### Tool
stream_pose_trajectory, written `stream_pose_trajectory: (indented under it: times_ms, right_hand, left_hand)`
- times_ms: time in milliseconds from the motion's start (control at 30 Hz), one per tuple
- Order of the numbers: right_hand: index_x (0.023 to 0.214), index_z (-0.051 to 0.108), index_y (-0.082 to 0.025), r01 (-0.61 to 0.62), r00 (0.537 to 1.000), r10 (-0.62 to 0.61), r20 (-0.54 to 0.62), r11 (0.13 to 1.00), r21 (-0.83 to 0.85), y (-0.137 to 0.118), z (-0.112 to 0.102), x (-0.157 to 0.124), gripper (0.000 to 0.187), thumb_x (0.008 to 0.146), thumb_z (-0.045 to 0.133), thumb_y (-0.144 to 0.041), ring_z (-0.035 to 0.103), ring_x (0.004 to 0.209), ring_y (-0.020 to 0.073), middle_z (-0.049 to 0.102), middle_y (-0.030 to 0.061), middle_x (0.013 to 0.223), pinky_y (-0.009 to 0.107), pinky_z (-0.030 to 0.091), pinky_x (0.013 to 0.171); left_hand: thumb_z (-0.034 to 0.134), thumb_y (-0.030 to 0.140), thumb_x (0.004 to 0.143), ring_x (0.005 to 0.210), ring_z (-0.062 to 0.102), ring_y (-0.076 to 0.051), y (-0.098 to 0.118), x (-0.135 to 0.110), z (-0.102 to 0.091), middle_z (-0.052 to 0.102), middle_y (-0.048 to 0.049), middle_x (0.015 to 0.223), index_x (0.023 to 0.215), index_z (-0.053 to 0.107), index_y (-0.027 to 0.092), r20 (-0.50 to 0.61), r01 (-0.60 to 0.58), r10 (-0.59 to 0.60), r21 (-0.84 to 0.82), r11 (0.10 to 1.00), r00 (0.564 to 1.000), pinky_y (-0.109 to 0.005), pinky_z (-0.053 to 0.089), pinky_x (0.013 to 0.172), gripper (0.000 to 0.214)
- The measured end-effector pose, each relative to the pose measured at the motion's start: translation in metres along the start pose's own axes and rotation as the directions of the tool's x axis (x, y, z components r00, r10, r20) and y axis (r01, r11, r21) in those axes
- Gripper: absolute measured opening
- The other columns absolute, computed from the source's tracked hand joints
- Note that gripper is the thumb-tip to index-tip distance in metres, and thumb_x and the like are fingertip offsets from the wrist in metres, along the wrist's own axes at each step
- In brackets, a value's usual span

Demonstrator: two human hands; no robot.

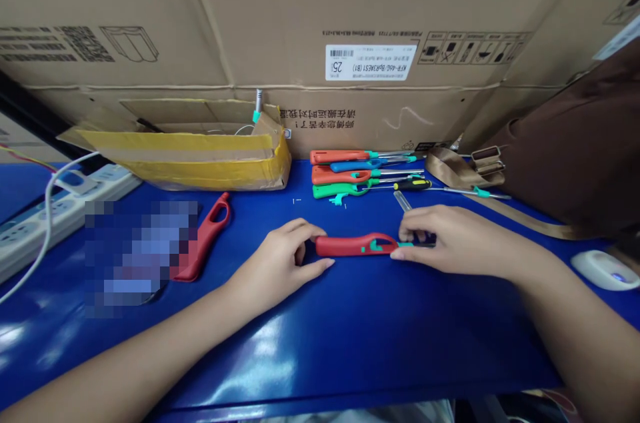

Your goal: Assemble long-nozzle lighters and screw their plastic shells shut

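A red long-nosed lighter (345, 246) with turquoise parts lies sideways in front of me, low over the blue table. My left hand (290, 253) grips its handle end between thumb and fingers. At the nozzle end, my right hand (440, 236) pinches the lighter, covering much of the nozzle. Just behind my right fingers is a small clear strip (402, 200). Further back lie several lighters side by side, among them an orange one (333, 174), a blue one (355, 165) and a green one (335, 190). A black-and-yellow screwdriver handle (413, 184) rests by them.
At the left are a red lighter casing (207, 240), a blurred-out flat object (145, 250) and a white power strip (95, 193). Behind stand a yellow-taped box (200, 166) and a large carton (225, 30). A brown bag (560, 130) and white mouse (604, 270) are right.
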State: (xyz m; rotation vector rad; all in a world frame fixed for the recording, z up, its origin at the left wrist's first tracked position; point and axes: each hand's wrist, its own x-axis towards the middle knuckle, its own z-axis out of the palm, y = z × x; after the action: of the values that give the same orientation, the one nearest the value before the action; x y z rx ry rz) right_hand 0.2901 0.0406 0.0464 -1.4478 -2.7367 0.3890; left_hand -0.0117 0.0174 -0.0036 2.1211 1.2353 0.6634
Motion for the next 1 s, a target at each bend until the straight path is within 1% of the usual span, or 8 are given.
stream_pose_trajectory:
  times_ms: [100,200,267,400,567,700,900,1000]
  right_hand:
    - [0.084,0.062,-0.022,-0.176,0.96,0.155,-0.232,0.982,-0.069,0.008,0.008,0.006,0.045,0.101,0.044,-0.06,0.065,0.077,0.0216,0.069,0.0052,0.09,0.031,0.039,0.06]
    - [0.111,0.062,-0.018,-0.365,0.88,0.277,-0.386,0.915,-0.174,0.021,0.023,0.016,0.039,0.097,0.051,-0.054,0.068,0.087,0.0284,0.068,0.0131,0.113,0.032,0.039,0.054]
    - [0.122,0.059,-0.016,-0.373,0.888,0.297,-0.352,0.912,-0.172,0.03,0.032,0.021,0.042,0.095,0.056,-0.048,0.069,0.09,0.0295,0.068,0.0141,0.116,0.032,0.042,0.054]
    - [0.128,0.059,-0.015,-0.348,0.903,0.297,-0.311,0.93,-0.121,0.042,0.035,0.023,0.04,0.091,0.055,-0.029,0.07,0.08,0.0255,0.074,0.009,0.099,0.032,0.044,0.056]
    - [0.097,0.074,-0.018,-0.193,0.922,0.165,-0.349,0.98,-0.045,0.035,0.023,0.019,0.025,0.086,0.052,-0.024,0.069,0.078,0.0251,0.076,0.0086,0.094,0.036,0.051,0.068]
    - [0.096,0.077,-0.018,-0.091,0.895,0.087,-0.437,0.996,0.014,0.025,0.019,0.017,0.031,0.087,0.049,-0.024,0.068,0.072,0.0236,0.076,0.0087,0.092,0.036,0.052,0.067]
    - [0.09,0.077,-0.02,-0.245,0.932,0.213,-0.293,0.966,-0.078,0.024,0.025,0.016,0.024,0.086,0.054,-0.023,0.069,0.075,0.0249,0.076,0.008,0.091,0.035,0.051,0.063]
    - [0.092,0.075,-0.021,-0.251,0.936,0.229,-0.266,0.967,-0.051,0.026,0.026,0.017,0.022,0.085,0.054,-0.021,0.068,0.072,0.022,0.076,0.0061,0.088,0.032,0.049,0.061]
  left_hand:
    - [0.067,0.024,0.091,0.064,0.052,-0.01,-0.002,0.0,0.001,0.062,-0.0031,0.101,0.116,0.068,0.02,0.03,-0.055,0.054,0.024,0.998,0.998,-0.024,0.045,0.063,0.025]
    - [0.063,0.023,0.095,0.067,0.055,-0.01,0.0,-0.001,0.001,0.063,-0.0036,0.103,0.123,0.067,0.021,0.035,-0.074,0.073,0.017,0.997,0.997,-0.025,0.048,0.066,0.028]
    - [0.059,0.027,0.099,0.074,0.059,-0.012,0.002,-0.001,0.001,0.066,-0.0042,0.104,0.119,0.069,0.022,0.038,-0.093,0.093,0.0,0.996,0.995,-0.025,0.049,0.072,0.023]
    - [0.055,0.034,0.103,0.083,0.065,-0.016,0.006,-0.002,0.001,0.072,-0.0053,0.102,0.117,0.07,0.02,0.056,-0.078,0.078,-0.01,0.997,0.995,-0.028,0.049,0.076,0.025]
    - [0.056,0.032,0.101,0.083,0.064,-0.017,0.005,-0.003,0.004,0.07,-0.0059,0.1,0.12,0.068,0.019,0.044,-0.107,0.105,0.034,0.994,0.993,-0.029,0.05,0.077,0.026]
    - [0.056,0.029,0.101,0.086,0.063,-0.017,0.003,-0.004,0.006,0.068,-0.0062,0.103,0.121,0.068,0.018,0.023,-0.117,0.116,0.046,0.992,0.993,-0.029,0.051,0.078,0.026]
    - [0.055,0.024,0.099,0.083,0.063,-0.015,0.003,-0.005,0.005,0.064,-0.0068,0.112,0.124,0.067,0.022,0.026,-0.116,0.115,0.047,0.992,0.993,-0.028,0.053,0.074,0.028]
    - [0.058,0.029,0.099,0.084,0.063,-0.016,0.003,-0.006,0.005,0.063,-0.0069,0.116,0.125,0.067,0.024,0.042,-0.111,0.109,0.057,0.992,0.993,-0.028,0.053,0.072,0.029]
